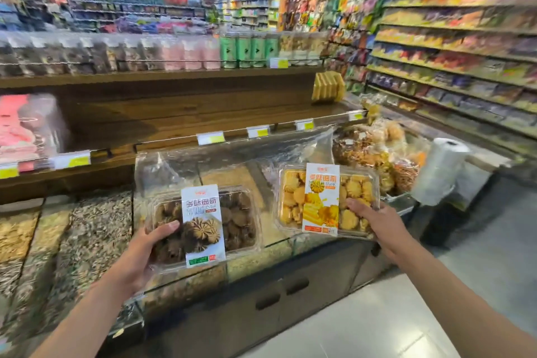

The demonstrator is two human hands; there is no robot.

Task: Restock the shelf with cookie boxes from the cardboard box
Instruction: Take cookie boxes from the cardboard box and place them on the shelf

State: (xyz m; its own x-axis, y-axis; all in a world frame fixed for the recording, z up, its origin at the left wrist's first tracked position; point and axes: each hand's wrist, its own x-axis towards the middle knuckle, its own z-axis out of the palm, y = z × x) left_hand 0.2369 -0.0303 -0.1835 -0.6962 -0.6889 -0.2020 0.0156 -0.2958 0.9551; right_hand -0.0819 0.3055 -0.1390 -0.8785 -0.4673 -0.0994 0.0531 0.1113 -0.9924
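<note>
Gripping brown box (235, 221) in left hand (139, 253), yellow box (293, 197) in right hand (374, 218), thumbs over lids. Held below shelf (180, 116), ahead and above, nearly bare. Not yet shelved; much restocking likely left. Carton unseen.

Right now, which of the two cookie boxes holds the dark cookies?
The left box, in the left hand: dark brown cookies, white label. The right box, in the right hand, holds golden cookies under an orange label.
</note>
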